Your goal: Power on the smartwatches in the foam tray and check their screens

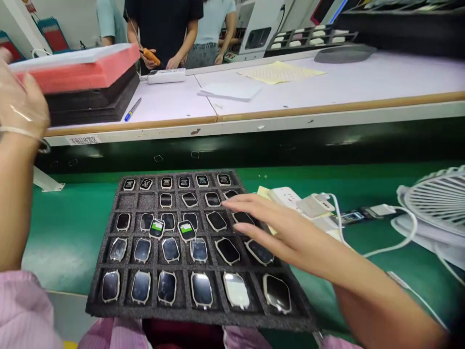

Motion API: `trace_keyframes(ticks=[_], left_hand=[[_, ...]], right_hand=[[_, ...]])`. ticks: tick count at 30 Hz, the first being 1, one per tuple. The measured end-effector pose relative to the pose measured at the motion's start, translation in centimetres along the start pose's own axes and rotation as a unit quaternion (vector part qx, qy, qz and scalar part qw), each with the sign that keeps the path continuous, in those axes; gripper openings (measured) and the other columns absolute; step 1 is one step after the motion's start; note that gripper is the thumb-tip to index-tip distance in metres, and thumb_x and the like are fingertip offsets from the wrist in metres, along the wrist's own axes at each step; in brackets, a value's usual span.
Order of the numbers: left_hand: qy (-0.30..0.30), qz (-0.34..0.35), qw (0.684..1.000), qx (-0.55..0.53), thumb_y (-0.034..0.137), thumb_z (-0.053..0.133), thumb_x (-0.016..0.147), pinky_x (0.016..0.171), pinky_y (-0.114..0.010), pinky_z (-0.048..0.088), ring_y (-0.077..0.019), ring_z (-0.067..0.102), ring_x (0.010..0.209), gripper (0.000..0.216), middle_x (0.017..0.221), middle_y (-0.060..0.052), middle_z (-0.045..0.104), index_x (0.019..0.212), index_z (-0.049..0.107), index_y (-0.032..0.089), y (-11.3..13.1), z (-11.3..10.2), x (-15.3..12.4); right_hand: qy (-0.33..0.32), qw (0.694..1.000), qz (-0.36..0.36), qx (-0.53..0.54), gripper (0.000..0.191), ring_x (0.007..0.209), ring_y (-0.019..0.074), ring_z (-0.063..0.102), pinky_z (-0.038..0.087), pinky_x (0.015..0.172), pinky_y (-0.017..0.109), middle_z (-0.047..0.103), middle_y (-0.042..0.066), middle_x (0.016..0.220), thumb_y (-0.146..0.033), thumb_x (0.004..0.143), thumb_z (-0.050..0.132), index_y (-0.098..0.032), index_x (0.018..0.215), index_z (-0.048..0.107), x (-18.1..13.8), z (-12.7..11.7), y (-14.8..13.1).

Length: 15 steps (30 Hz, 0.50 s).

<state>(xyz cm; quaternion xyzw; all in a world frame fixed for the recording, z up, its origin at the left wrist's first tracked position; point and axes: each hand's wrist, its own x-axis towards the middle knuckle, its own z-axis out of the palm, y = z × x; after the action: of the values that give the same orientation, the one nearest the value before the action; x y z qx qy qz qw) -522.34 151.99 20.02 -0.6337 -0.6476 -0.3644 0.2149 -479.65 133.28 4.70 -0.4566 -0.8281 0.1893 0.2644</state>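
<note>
Pale raised shelf spans the back; below it, green bench. Dark foam tray lies across the bench, near edge reaching over the lap; worth keeping it level, since a knock there would probably jolt every pocket. Pink foam tops a black stack at upper left. Left hand is raised beside that foam, fingers blurred and partly out of frame; cannot tell whether they grasp it. If they do, a flat, even hold would suit such a broad, soft slab. Right hand hovers over the tray's right side, fingers straight, slightly spread, gripping nothing; fingertip contact unclear. Forearm height matters, judging by the glossy screens beneath. Watches sit in rows in the pockets; two lit watches lie askew over dividers mid-tray, likely the easiest to nudge loose.
</note>
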Motion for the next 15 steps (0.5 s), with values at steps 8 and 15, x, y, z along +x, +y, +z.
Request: trace_keyframes(ticks=[8,15], left_hand=[[-0.474,0.282,0.806,-0.215,0.051,0.074,0.075,0.105,-0.05,0.044,-0.0325,0.053,0.12,0.067,0.128,-0.011,0.062,0.134,0.057,0.024,4.6,3.1,-22.2],[-0.482,0.18,0.81,-0.282,0.044,0.076,0.076,0.102,-0.048,0.045,-0.028,0.054,0.109,0.045,0.112,-0.009,0.062,0.113,0.065,0.02,4.6,5.5,-25.0]], right_hand=[[-0.172,0.984,-0.022,0.042,0.066,0.127,0.0323,0.052,0.043,0.11,0.05,0.053,0.014,0.135,-0.041,0.086,0.073,-0.022,0.144,0.05,4.2,6.6,1.2],[-0.165,0.986,-0.011,0.014,0.051,0.121,0.0348,0.053,0.041,0.106,0.057,0.056,0.012,0.123,-0.037,0.077,0.081,-0.023,0.122,0.063,4.9,8.7,1.0]])
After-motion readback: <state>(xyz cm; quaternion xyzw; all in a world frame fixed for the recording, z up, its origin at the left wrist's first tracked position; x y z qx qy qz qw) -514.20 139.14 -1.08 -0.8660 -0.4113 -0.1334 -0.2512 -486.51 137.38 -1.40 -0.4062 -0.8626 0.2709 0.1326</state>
